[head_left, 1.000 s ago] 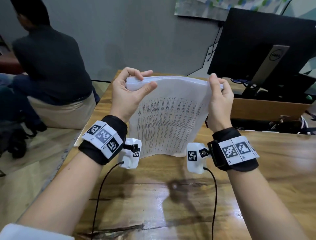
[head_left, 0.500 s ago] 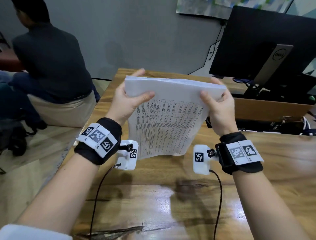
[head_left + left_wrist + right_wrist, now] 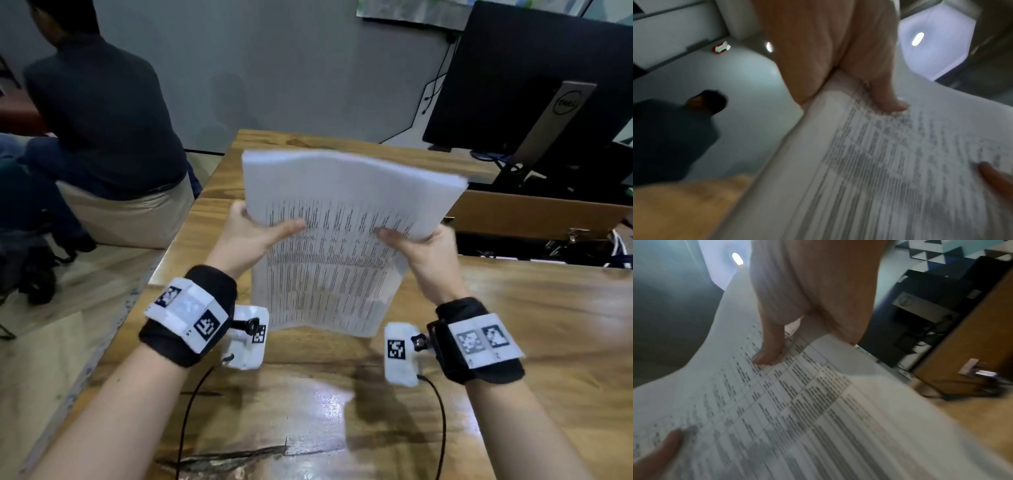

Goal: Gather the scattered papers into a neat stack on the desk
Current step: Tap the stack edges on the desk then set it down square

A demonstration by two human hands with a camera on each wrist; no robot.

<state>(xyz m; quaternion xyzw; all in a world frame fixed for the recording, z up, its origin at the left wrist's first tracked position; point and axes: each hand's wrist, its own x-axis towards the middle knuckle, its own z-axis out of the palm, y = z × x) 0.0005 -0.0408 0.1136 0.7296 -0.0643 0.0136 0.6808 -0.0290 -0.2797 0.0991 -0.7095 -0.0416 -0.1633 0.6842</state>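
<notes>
Your left hand (image 3: 251,236) and right hand (image 3: 419,248) each pinch a side of one thick stack of papers (image 3: 337,240), thumbs on the printed top sheet; it stands on its lower edge on the desk (image 3: 548,308). Its table text is too blurred to read. One monitor (image 3: 534,78) behind reads "DELL" on its stand.

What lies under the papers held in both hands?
Beneath the papers, bare wooden desk shows, with shadow. Their lower edge hangs near it; contact is unclear. The desk behind them is covered.
</notes>
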